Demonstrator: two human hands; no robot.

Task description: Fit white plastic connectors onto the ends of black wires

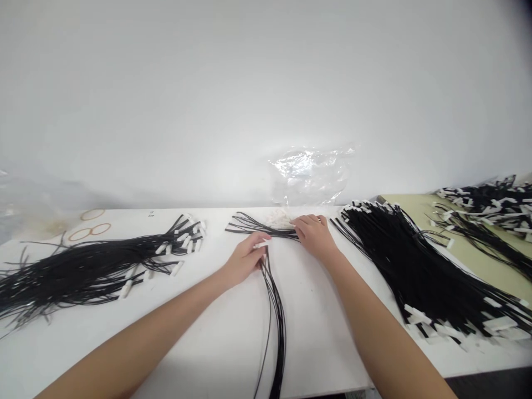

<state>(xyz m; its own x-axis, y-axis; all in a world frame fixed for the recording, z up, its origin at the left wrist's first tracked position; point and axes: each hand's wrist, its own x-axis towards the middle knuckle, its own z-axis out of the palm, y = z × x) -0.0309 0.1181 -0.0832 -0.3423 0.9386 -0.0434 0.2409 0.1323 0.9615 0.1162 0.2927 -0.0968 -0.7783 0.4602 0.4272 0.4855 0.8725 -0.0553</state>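
Observation:
My left hand (246, 256) is closed on a bundle of thin black cables (278, 316) that hangs down over the table's near edge. A small white connector shows at its fingertips. My right hand (315, 235) has its fingers bent at a small pile of white connectors (279, 218). Its fingertips touch the pile, and what they pinch is hidden. Between and behind the hands lie a few loose black cables (249, 223), running under my right hand. A clear plastic bag (310, 174) stands behind the pile against the wall.
To the left lies a heap of black cables (83, 271) with white connectors, near several rubber bands (92, 214). A thick stack of black cables (415, 266) lies to the right. More cables (494, 208) sit on a yellowish surface (419, 205) at far right.

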